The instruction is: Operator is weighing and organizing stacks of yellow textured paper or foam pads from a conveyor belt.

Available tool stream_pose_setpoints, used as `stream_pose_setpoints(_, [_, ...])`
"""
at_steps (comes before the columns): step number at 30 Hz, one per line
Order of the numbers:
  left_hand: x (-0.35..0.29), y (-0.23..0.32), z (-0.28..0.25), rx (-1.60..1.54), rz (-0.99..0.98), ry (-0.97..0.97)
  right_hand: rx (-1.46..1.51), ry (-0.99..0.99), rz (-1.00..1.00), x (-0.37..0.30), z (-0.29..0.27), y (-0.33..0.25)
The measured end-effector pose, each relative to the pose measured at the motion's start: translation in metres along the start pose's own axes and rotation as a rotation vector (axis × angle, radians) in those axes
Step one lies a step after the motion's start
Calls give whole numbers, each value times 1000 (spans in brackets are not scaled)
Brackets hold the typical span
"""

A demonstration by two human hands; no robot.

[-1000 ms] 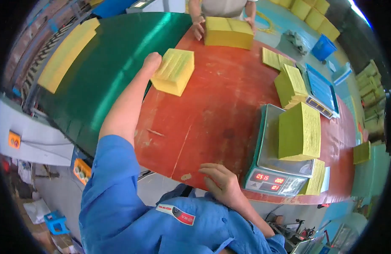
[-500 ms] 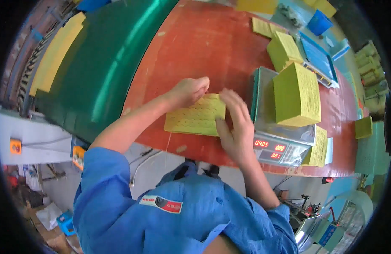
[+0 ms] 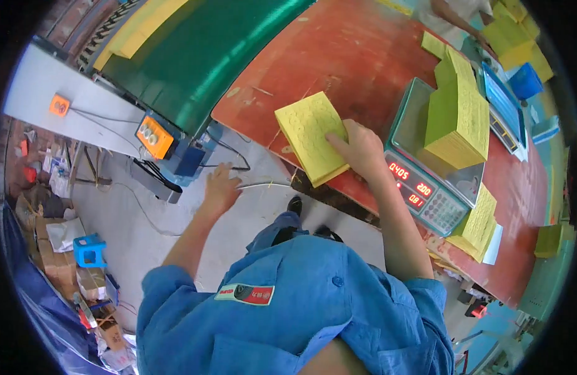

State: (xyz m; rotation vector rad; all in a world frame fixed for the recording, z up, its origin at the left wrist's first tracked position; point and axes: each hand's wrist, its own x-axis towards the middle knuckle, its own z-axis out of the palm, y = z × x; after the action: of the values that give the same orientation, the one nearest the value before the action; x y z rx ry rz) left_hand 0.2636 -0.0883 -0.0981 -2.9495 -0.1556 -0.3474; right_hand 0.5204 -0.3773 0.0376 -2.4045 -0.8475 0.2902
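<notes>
A small stack of yellow textured sheets [image 3: 308, 134] is tilted at the near edge of the red table, its lower corner reaching past that edge. My right hand [image 3: 362, 149] grips it at its right side, thumb on top and the other fingers partly hidden. Away from the table, over the grey floor, my left hand [image 3: 221, 187] is empty with its fingers apart. Just right of my right hand stands a digital scale [image 3: 435, 203] with red lit digits. A tall block of yellow sheets [image 3: 458, 125] rests on its metal pan.
The red table [image 3: 288, 69] adjoins a green conveyor belt [image 3: 207, 69] on the left. An orange control box [image 3: 154, 136] with cables hangs at the belt's end. More yellow sheets [image 3: 476, 225] lie beside the scale; a blue tray [image 3: 502, 100] stands behind. Another person's arm [image 3: 454, 15] shows at the far right.
My left hand has let go of the yellow sheets and moved left and down, off the table. My right hand now holds the stack alone, tilted. The view has turned, and another person's arm appears.
</notes>
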Motion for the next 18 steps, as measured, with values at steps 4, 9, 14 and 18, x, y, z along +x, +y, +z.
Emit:
stream_pose_setpoints(4, [39,66,-30,-1006,-558,-404,-46,35,10,-18,4,6])
stream_pose_setpoints(9, [82,124,-49,-2310,-809,-337,27,65,22,-38,14,10])
stream_pose_setpoints(14, [84,135,-84,-2099,-577,-371,102,115,84,-58,37,5])
stream_pose_setpoints(18, [68,117,-74,-1938,-468,-493,263,111,38,-84,27,-2])
